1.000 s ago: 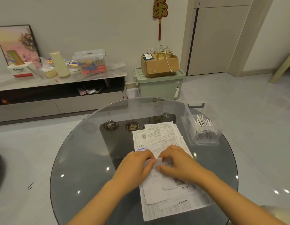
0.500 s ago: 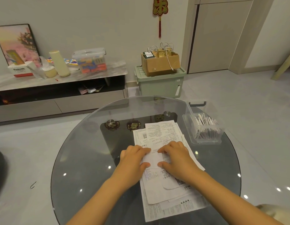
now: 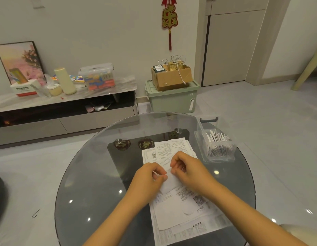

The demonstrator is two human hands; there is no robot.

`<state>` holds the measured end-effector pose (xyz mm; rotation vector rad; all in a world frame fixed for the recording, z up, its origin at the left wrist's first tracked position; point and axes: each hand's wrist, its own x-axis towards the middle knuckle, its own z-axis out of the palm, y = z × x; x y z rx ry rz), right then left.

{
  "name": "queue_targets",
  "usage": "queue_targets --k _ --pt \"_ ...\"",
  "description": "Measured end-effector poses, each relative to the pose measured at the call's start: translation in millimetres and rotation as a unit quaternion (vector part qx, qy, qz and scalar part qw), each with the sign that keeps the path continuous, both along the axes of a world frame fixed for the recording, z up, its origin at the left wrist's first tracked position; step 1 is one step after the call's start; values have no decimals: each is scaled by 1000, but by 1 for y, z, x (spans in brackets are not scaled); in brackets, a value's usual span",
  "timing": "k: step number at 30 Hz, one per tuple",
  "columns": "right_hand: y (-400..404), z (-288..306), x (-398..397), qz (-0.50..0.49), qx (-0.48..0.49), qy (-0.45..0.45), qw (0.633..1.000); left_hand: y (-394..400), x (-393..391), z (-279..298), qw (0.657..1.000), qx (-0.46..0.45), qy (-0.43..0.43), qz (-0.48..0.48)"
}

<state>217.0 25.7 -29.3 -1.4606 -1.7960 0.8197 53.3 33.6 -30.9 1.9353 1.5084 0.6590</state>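
Two grips, both curled: the left grip (image 3: 150, 176) and the right grip (image 3: 187, 170) each pinch the top edge of one slip (image 3: 169, 184), which hangs between them over the stack at the bench's centre. One round bench (image 3: 93, 174) of smooth, glossy dark glass. One stack (image 3: 179, 221) of flat, rectangular printed sheets runs from centre to 6 o'clock. One clear plastic box (image 3: 219, 158) at 2 o'clock holds many white packets (image 3: 217, 139). The slip is small, white, blank, creased paper.
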Motion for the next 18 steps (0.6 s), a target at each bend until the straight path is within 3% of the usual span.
queue_targets --k 5,13,18 --pt "0 13 14 -77 96 45 991 12 19 20 991 -47 -123 36" --pt "4 30 43 -206 50 202 956 29 67 41 951 -97 -284 70" --pt "3 45 59 -275 110 239 925 37 102 50 924 -130 -358 45"
